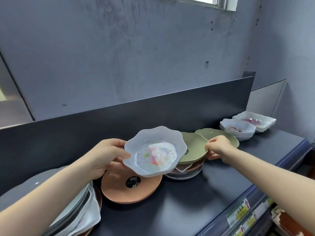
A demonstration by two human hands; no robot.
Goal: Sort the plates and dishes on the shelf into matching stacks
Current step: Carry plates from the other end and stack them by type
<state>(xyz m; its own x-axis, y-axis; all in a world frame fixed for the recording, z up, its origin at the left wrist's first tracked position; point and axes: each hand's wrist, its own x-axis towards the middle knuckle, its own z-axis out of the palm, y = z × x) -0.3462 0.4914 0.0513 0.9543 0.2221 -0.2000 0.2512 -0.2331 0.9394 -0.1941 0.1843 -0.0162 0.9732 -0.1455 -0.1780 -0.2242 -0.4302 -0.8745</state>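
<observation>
Head view: your left hand (pixel 109 154) grips the white scalloped bowl (pixel 155 150) by its left rim, thumb curled over the edge and fingers behind it, so the bowl hangs tilted in the air. Directly under that grip a terracotta plate (pixel 119 189) with a black sticker lies flat on the dark shelf (pixel 187 201). Your right hand (pixel 218 147) pinches the right edge of a green plate (pixel 192 147), which sits on top of a mixed stack (pixel 185 174) of white, brown and grey dishes. From this angle the bowl's right rim overlaps the green plate's left side. Just behind your right knuckles rests a second green plate (pixel 219 134). Further right of that grip stands a stack of white bowls (pixel 238 130), with square white dishes (pixel 255 121) beyond it. Beneath your left forearm sits a pile of grey plates (pixel 34 184).
</observation>
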